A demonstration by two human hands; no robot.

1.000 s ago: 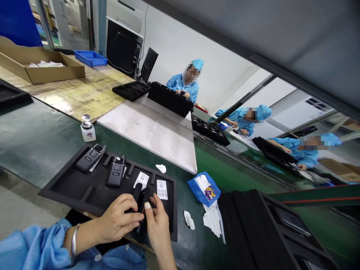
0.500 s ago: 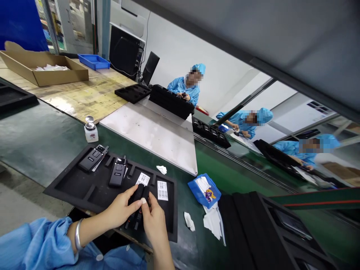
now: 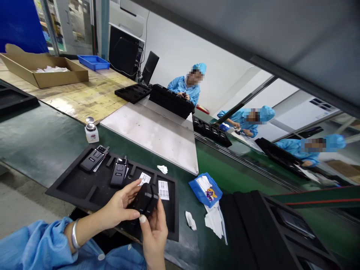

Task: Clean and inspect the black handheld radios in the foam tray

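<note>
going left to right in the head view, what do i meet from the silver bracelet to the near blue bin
Silver bracelet, white bottle, left hand, right hand, near blue bin.

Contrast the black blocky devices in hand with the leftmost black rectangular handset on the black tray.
The devices are held by the left hand and right hand; the handset lies on the tray. The handset's white lettering shows; the devices show none. Both are black.

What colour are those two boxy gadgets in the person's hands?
Both boxy gadgets are black, seen best in the head view, the only one.
</note>
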